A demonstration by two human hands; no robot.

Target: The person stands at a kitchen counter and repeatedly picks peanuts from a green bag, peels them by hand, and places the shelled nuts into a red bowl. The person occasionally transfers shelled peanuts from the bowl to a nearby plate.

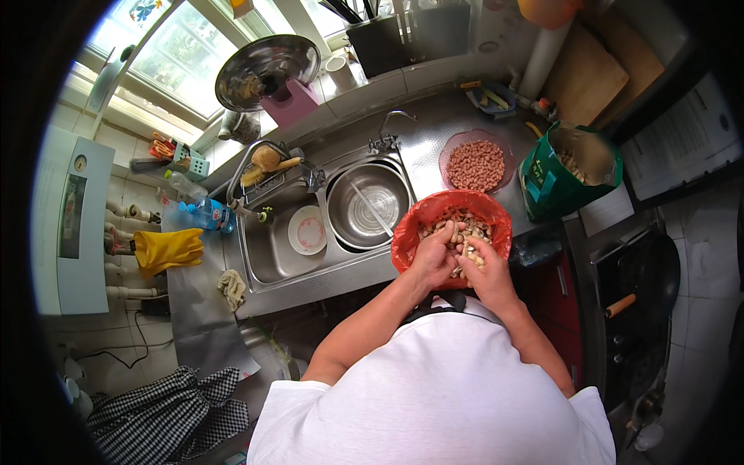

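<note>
Both my hands are over a red plastic bag (405, 239) that lines a round container, with peanut shells (478, 221) inside it. Between the thumb and fingers of my left hand (435, 256) is an unshelled peanut (456, 231). My right hand (490, 272) pinches a peanut pod (465, 249) close beside the left fingers. Whether that pod is whole or split is too small to tell. Just beyond the bag, a pink glass dish (507, 152) holds shelled peanuts (475, 165). To its right stands a green bag (543, 174) with unshelled peanuts in its open mouth.
Left of the red bag is a double steel sink (273, 273), with a metal basin (343, 215) and a white plate (307, 230). A faucet (383, 139) rises behind it. A cloth (232, 289) lies at the counter's left front. A black wok (662, 273) is at the right.
</note>
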